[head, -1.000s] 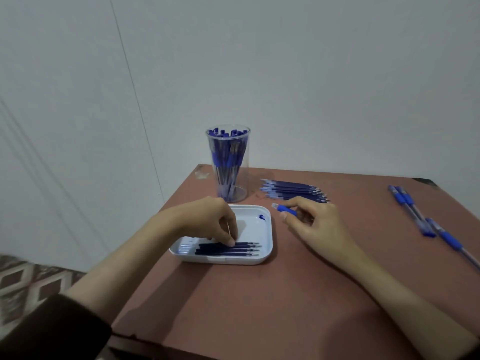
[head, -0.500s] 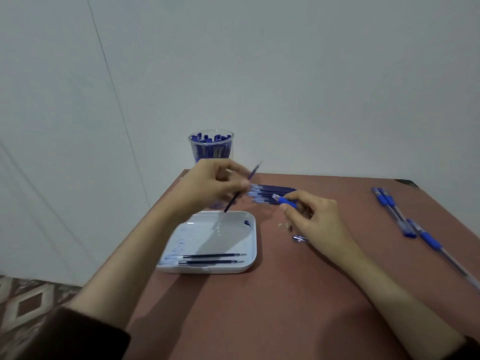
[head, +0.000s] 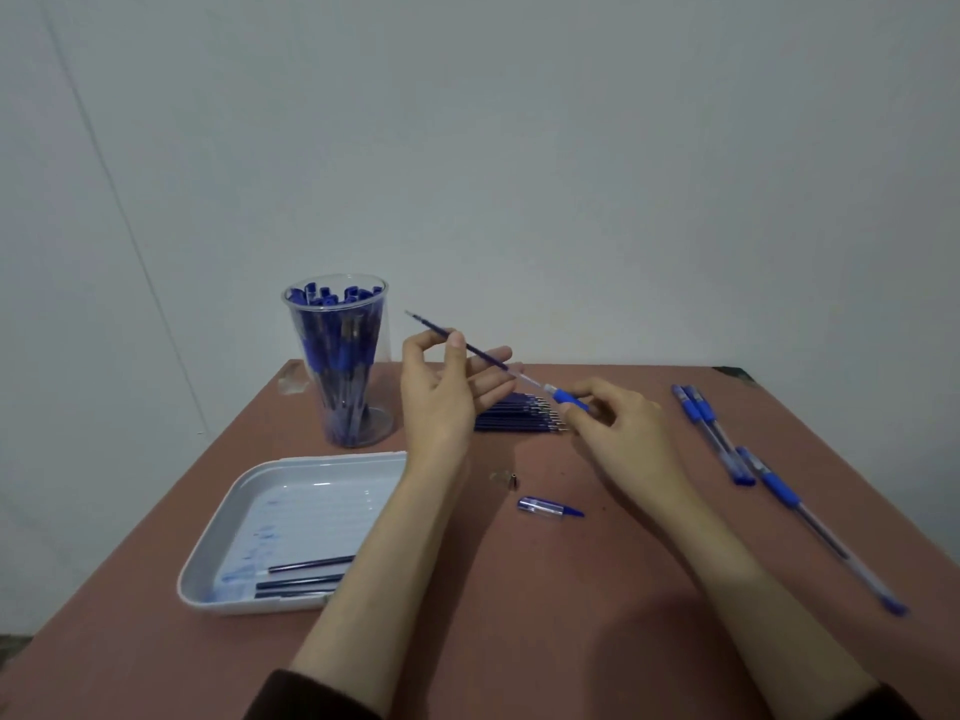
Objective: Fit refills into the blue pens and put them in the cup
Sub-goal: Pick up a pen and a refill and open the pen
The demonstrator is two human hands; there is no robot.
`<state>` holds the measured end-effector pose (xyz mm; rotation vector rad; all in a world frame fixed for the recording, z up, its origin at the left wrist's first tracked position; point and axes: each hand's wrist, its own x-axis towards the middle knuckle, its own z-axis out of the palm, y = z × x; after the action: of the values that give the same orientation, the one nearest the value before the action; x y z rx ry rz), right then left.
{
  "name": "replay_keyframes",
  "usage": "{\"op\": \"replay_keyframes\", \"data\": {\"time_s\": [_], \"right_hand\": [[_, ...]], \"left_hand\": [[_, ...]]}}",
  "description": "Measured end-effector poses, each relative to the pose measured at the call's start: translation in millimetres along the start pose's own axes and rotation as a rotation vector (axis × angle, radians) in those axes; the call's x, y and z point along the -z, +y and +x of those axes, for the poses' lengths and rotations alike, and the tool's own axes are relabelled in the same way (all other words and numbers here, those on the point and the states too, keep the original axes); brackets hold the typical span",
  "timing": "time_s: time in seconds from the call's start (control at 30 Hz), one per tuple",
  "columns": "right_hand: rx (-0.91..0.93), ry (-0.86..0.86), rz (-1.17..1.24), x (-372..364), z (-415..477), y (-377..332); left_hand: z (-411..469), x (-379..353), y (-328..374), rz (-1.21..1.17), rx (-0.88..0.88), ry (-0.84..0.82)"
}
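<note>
Tray [head: 322, 501] near left is down to three spare refills; the cup [head: 363, 423], far left, stands packed with pens. My left hand [head: 441, 392], in the tray a second ago, now pinches a refill [head: 483, 354] between thumb and forefinger. Its right end meets the pen barrel [head: 569, 399] pinched in my right hand [head: 618, 433], so insertion looks begun.
</note>
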<state>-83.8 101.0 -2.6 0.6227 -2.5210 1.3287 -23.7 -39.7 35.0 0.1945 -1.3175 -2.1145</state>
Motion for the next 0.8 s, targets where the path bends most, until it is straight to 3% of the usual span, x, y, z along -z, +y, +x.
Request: {"op": "replay_keyframes", "data": {"time_s": [0.8], "right_hand": [[0.081,0.007,0.024,0.4,-5.0,-7.4]], "left_hand": [[2.8,10.6,-5.8,0.032,-0.027,-0.004]]}}
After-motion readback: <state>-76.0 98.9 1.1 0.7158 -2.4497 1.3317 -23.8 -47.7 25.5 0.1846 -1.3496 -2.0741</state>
